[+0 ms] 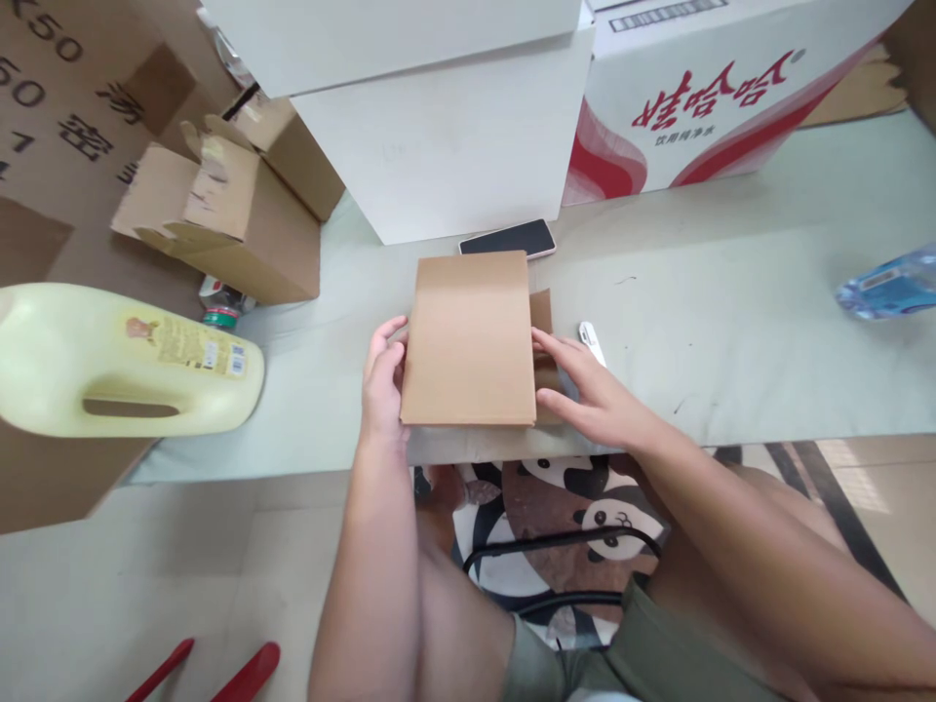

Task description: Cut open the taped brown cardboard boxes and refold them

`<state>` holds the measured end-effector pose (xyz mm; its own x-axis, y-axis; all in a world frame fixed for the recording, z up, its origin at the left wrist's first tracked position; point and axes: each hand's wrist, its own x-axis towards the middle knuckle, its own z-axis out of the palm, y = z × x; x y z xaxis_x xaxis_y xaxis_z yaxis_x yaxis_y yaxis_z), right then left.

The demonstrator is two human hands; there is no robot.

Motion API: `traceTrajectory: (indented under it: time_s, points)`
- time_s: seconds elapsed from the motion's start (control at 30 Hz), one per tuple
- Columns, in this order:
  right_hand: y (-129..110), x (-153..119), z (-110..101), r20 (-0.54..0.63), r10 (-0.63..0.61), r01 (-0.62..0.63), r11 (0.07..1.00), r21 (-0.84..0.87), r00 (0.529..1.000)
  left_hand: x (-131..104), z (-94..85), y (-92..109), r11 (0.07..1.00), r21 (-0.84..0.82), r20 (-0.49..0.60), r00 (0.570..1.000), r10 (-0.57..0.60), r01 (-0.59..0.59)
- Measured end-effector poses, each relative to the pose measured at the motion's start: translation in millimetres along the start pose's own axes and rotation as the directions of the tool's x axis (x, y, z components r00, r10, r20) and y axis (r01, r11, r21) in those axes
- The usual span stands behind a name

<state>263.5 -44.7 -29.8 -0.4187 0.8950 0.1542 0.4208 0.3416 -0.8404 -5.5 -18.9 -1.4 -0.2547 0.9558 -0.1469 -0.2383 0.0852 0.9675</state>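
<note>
A plain brown cardboard box [468, 341] sits near the front edge of the table, its broad face up. Brown flaps [542, 312] stick out at its right side. My left hand [384, 380] grips the left side, its fingers curled and partly hidden by the box. At the right edge, my right hand [589, 390] holds the box with fingertips and thumb, the flaps lying between and behind them. Just behind the box lies a dark-screened phone [512, 239]. A small white device [591, 341] rests beside my right fingers.
Large white boxes [453, 136] and a red-and-white printed carton [702, 117] line the back. To the left are open brown cartons [255, 214] and a yellow jug [132, 361]. A blue-tinted bottle [888, 285] lies far right. Red handles [249, 673] show at lower left.
</note>
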Motion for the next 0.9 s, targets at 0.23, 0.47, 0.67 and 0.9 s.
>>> traceTrajectory:
  time_s: [0.23,0.47,0.67,0.9]
  points:
    - [-2,-3,5,-0.029,0.132,-0.115,0.935,0.335,0.991,4,0.6,-4,0.997,0.055,-0.072,0.996,-0.046,0.050]
    - [-8,-4,-4,-0.213,0.058,0.070,0.833,0.548,0.975,-1,1.8,7,1.000,-0.025,-0.127,0.992,0.009,-0.013]
    - [-9,-6,5,-0.046,0.008,0.006,0.958,0.287,0.999,-1,1.9,2,0.991,0.075,-0.144,0.984,-0.102,0.114]
    - [-16,2,3,-0.281,0.185,-0.139,0.975,0.174,0.942,-9,4.8,4,0.956,0.048,0.075,0.953,-0.293,0.290]
